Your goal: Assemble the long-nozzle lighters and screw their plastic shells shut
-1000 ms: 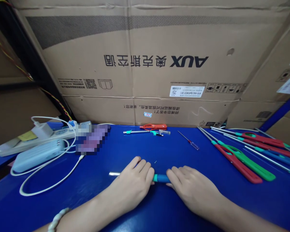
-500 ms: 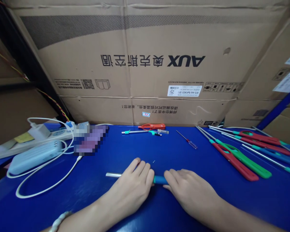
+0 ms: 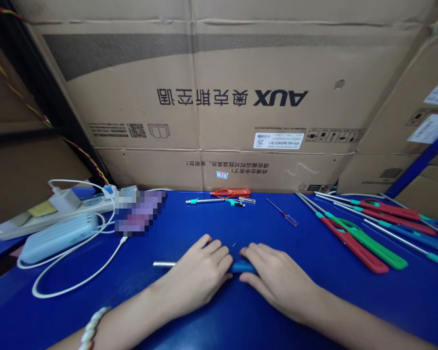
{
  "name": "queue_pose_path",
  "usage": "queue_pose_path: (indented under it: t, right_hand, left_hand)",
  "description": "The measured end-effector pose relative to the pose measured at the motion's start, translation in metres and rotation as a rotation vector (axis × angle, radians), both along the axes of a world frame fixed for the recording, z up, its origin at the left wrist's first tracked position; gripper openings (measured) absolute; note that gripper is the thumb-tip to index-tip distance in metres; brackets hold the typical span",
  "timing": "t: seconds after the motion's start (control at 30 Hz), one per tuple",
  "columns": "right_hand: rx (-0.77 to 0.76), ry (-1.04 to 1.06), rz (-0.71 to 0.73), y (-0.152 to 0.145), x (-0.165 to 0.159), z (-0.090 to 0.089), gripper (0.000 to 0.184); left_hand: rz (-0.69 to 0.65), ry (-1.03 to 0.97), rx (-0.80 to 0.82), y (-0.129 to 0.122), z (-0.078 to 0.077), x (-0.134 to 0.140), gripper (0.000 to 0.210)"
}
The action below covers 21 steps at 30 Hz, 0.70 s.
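A long-nosed lighter (image 3: 242,267) with a blue handle lies crosswise low over the blue table, its metal tube pointing left. My left hand (image 3: 202,270) is wrapped round it where the tube meets the handle. The fingers of my right hand (image 3: 277,272) close over the handle's right part, hiding its end. Just beyond the hands lies a tiny screw (image 3: 234,244). Farther back are a screwdriver (image 3: 290,219) with a clear handle, an orange-red lighter shell (image 3: 233,193), a loose metal lighter tube (image 3: 206,201) with green parts, and a small clear piece (image 3: 247,200).
Several long lighters, among them a red one (image 3: 361,250) and a green one (image 3: 385,248), lie at the right. At the left are a power strip (image 3: 76,209), a light-blue power bank (image 3: 60,238), white cables and a blurred purple item (image 3: 142,214). A cardboard box (image 3: 211,63) walls the back.
My right hand has moved left along the lighter, closer to my left hand. The lighter's tube tip has shifted slightly left, and the green collar no longer shows. The camera view has tilted a little.
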State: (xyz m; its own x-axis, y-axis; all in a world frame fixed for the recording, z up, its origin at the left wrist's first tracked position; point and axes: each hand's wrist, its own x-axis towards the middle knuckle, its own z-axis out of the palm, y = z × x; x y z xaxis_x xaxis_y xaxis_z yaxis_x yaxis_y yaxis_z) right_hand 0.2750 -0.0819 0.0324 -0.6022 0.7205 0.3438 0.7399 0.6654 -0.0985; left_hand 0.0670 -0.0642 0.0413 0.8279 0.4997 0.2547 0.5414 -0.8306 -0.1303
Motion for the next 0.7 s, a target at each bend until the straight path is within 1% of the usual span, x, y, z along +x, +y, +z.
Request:
queue_pose_path:
  t: [0.07,0.13,0.17,0.23,0.3,0.33,0.47,0.5,0.6,0.7]
  right_hand:
    - [-0.185,0.229,-0.003,0.011,0.008,0.008,0.018]
    - [-0.334,0.402,0.012,0.025,0.016,0.012,0.020]
    - [-0.375,0.455,0.013,0.031,0.018,0.011,0.020]
    - [-0.401,0.459,0.028,0.042,0.020,0.008,0.019]
    - [-0.375,0.409,0.074,0.050,0.017,0.003,0.018]
    - [-0.347,0.370,0.107,0.052,0.015,0.000,0.018]
    - [-0.175,0.168,0.230,0.060,0.002,-0.005,0.019]
    - [-0.135,0.124,0.258,0.062,-0.001,-0.007,0.021]
    - [-0.077,0.065,0.319,0.067,-0.004,-0.011,0.028]
    - [-0.097,0.103,0.309,0.069,-0.001,-0.015,0.029]
  left_hand:
    - [0.030,0.033,0.004,0.006,0.005,-0.007,0.007]
    - [0.054,0.080,0.011,0.012,0.012,-0.014,0.008]
    - [0.070,0.098,0.012,0.015,0.015,-0.017,0.010]
    - [0.095,0.107,0.006,0.017,0.021,-0.021,0.016]
    - [0.081,0.082,-0.007,0.015,0.023,-0.020,0.023]
    - [0.052,0.066,-0.019,0.013,0.023,-0.018,0.026]
    - [-0.144,0.032,-0.078,0.004,0.012,-0.007,0.034]
    - [-0.166,0.033,-0.085,0.003,0.009,-0.005,0.034]
    - [-0.143,0.047,-0.076,0.003,0.004,-0.004,0.026]
    - [-0.097,0.057,-0.049,0.008,0.006,-0.008,0.022]
